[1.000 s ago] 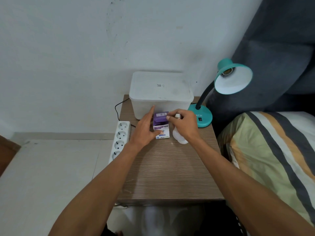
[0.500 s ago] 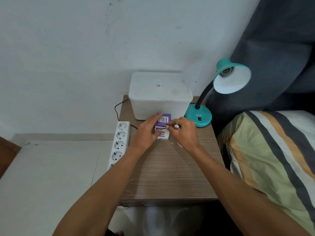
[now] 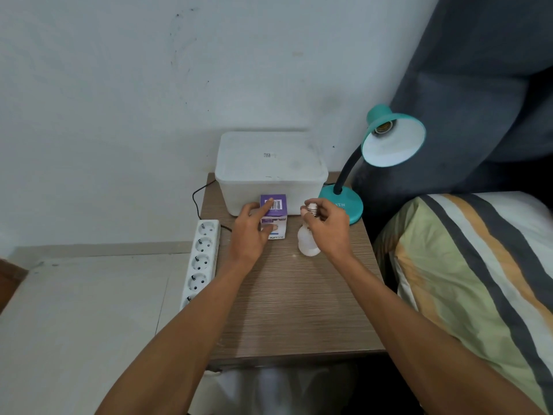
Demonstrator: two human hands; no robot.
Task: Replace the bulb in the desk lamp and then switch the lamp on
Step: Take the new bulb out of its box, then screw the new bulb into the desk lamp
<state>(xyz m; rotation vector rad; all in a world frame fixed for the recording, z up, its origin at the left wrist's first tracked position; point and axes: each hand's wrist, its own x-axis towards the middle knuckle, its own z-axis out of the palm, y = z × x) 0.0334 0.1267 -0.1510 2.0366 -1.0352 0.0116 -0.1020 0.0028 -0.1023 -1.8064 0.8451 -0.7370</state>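
Observation:
A teal desk lamp [image 3: 341, 202] stands at the back right of the wooden side table [image 3: 287, 301]; its shade [image 3: 393, 143] faces me and the socket inside is bare. My right hand [image 3: 326, 227] holds a white bulb [image 3: 307, 244] by its metal screw base, glass end down, just above the table. My left hand [image 3: 250, 230] grips a purple and white bulb box [image 3: 273, 218] standing upright on the table, left of the bulb.
A white lidded plastic container [image 3: 270, 172] sits at the back of the table against the wall. A white power strip [image 3: 200, 259] lies along the table's left edge with a black cable. A striped bed [image 3: 472, 280] borders the right side.
My right hand has drawn away from the box to the right, lifting the white bulb clear. The left hand stays on the box, which now stands more upright.

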